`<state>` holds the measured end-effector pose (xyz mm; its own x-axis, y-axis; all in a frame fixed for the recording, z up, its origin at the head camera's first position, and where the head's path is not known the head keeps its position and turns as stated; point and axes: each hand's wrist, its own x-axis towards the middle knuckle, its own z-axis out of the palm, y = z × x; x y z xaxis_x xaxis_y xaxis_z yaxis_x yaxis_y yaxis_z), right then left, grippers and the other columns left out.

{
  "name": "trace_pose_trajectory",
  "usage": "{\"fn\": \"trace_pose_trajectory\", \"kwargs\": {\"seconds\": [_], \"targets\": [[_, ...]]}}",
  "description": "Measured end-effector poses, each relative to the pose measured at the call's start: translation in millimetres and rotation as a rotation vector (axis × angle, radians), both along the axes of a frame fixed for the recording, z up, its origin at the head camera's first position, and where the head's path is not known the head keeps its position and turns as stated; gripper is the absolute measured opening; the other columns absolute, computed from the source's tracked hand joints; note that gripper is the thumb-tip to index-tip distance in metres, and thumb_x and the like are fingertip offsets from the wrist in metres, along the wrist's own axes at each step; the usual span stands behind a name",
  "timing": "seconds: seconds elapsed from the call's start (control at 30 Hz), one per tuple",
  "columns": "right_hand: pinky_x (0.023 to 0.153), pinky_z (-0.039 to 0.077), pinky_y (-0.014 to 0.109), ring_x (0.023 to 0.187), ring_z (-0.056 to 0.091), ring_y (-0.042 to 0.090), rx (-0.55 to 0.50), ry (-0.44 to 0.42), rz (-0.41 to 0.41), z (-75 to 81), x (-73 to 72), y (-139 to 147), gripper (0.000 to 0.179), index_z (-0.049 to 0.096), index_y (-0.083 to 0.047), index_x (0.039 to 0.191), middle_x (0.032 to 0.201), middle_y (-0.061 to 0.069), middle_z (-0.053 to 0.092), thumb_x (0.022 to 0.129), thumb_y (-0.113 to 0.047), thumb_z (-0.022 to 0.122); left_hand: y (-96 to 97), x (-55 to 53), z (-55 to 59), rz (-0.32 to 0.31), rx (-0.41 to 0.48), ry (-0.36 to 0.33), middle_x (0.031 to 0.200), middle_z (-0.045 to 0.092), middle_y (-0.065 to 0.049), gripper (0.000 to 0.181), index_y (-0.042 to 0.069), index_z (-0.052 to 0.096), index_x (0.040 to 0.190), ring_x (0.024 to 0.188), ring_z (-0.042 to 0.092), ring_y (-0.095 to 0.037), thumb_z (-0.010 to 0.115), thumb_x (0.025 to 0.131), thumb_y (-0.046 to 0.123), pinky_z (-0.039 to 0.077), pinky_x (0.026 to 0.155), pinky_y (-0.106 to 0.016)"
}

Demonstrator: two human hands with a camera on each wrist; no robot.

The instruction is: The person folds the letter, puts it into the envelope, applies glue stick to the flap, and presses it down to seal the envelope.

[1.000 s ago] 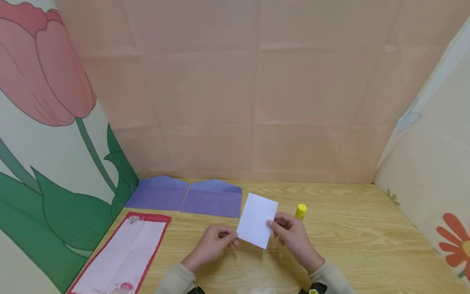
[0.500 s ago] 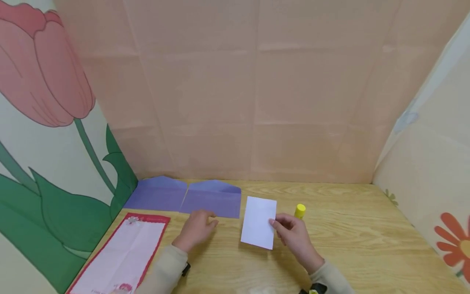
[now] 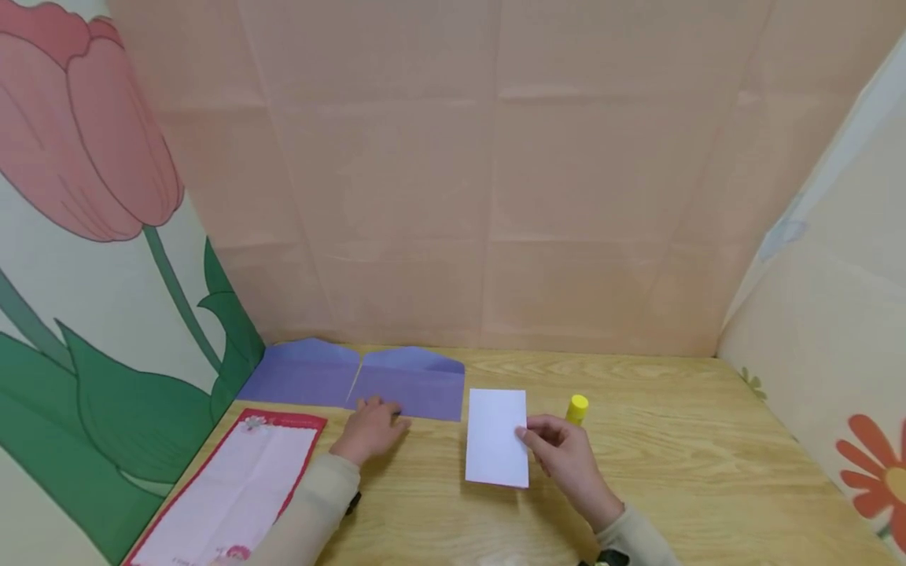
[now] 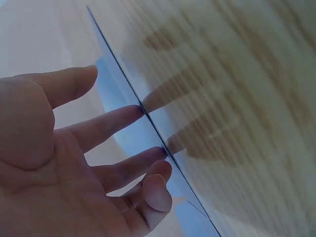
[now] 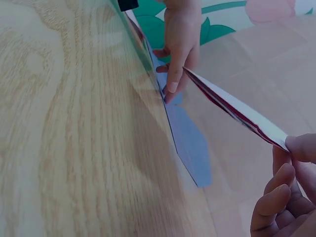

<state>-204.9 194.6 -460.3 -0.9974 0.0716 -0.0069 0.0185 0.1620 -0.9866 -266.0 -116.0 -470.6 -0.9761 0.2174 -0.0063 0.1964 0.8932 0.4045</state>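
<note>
My right hand point(image 3: 566, 464) pinches a folded sheet of paper point(image 3: 495, 440) by its right edge, thumb on top, above the table. In the right wrist view the folded paper point(image 5: 237, 111) is edge-on, with several layers and red showing between them. My left hand point(image 3: 371, 432) reaches to the near edge of the right-hand purple envelope point(image 3: 428, 389). In the left wrist view, two extended fingertips of the left hand point(image 4: 94, 138) touch the envelope point(image 4: 131, 131), with the thumb apart. A second purple envelope point(image 3: 300, 381) lies to its left, flap raised.
A red-bordered sheet point(image 3: 233, 487) with printed figures lies at the left, partly under the left sleeve. A yellow cylinder like a glue stick point(image 3: 578, 407) stands behind the right hand. The wooden table point(image 3: 694, 456) meets a draped back wall and patterned side walls.
My left hand has let go of the folded paper and moved left and forward to the envelope. The right hand keeps its pinch, and the paper has turned more upright and shifted slightly nearer.
</note>
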Motion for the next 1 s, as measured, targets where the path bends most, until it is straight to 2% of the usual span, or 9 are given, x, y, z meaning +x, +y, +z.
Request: {"fn": "trace_pose_trajectory", "kwargs": {"seconds": [0.13, 0.2, 0.43, 0.6, 0.73, 1.0], "targets": [[0.046, 0.038, 0.021, 0.055, 0.045, 0.011, 0.020, 0.000, -0.001, -1.8, 0.2, -1, 0.019, 0.069, 0.002, 0.104, 0.078, 0.007, 0.062, 0.091, -0.011, 0.073, 2.9, 4.0, -0.4, -0.014, -0.001, 0.003, 0.125, 0.056, -0.022, 0.040, 0.006, 0.066, 0.127, 0.118, 0.046, -0.043, 0.061, 0.099, 0.034, 0.047, 0.091, -0.056], [0.046, 0.038, 0.021, 0.055, 0.046, 0.011, 0.032, 0.016, -0.001, -2.4, 0.2, -1, 0.018, 0.068, 0.002, 0.102, 0.080, 0.007, 0.062, 0.091, -0.011, 0.073, 5.7, 8.8, 1.6, -0.029, 0.004, 0.003, 0.123, 0.057, -0.021, 0.039, 0.005, 0.067, 0.126, 0.112, 0.047, -0.039, 0.061, 0.098, 0.033, 0.047, 0.088, -0.055], [0.045, 0.036, 0.020, 0.052, 0.045, 0.010, 0.027, 0.097, 0.027, -1.9, 1.6, -3, 0.016, 0.060, 0.004, 0.101, 0.074, 0.008, 0.062, 0.094, -0.008, 0.068, 16.3, 27.9, 6.4, -0.098, 0.012, 0.024, 0.119, 0.058, -0.023, 0.037, 0.001, 0.068, 0.121, 0.113, 0.049, -0.043, 0.063, 0.097, 0.029, 0.045, 0.093, -0.058], [0.046, 0.036, 0.020, 0.050, 0.044, 0.011, 0.020, 0.124, 0.060, -2.0, 2.4, -2, 0.015, 0.055, 0.005, 0.103, 0.069, 0.007, 0.060, 0.097, -0.005, 0.064, 26.1, 41.7, 10.0, -0.150, -0.022, 0.031, 0.108, 0.058, -0.021, 0.037, 0.000, 0.070, 0.115, 0.103, 0.050, -0.037, 0.066, 0.094, 0.030, 0.046, 0.086, -0.054], [0.045, 0.037, 0.021, 0.047, 0.043, 0.012, 0.022, 0.133, 0.069, -3.2, 2.3, -2, 0.015, 0.054, 0.004, 0.103, 0.069, 0.007, 0.060, 0.097, -0.005, 0.063, 34.3, 52.3, 14.0, -0.180, -0.060, 0.016, 0.106, 0.059, -0.019, 0.038, 0.001, 0.071, 0.114, 0.102, 0.050, -0.035, 0.067, 0.093, 0.033, 0.047, 0.086, -0.051], [0.039, 0.041, 0.027, 0.039, 0.045, 0.016, 0.010, 0.101, 0.081, -3.2, 3.5, -1, 0.016, 0.052, 0.002, 0.107, 0.068, 0.009, 0.062, 0.098, -0.006, 0.062, 49.4, 72.2, 15.4, -0.237, -0.151, 0.067, 0.098, 0.059, -0.015, 0.038, 0.006, 0.074, 0.110, 0.093, 0.049, -0.029, 0.069, 0.089, 0.038, 0.046, 0.077, -0.041]]}}
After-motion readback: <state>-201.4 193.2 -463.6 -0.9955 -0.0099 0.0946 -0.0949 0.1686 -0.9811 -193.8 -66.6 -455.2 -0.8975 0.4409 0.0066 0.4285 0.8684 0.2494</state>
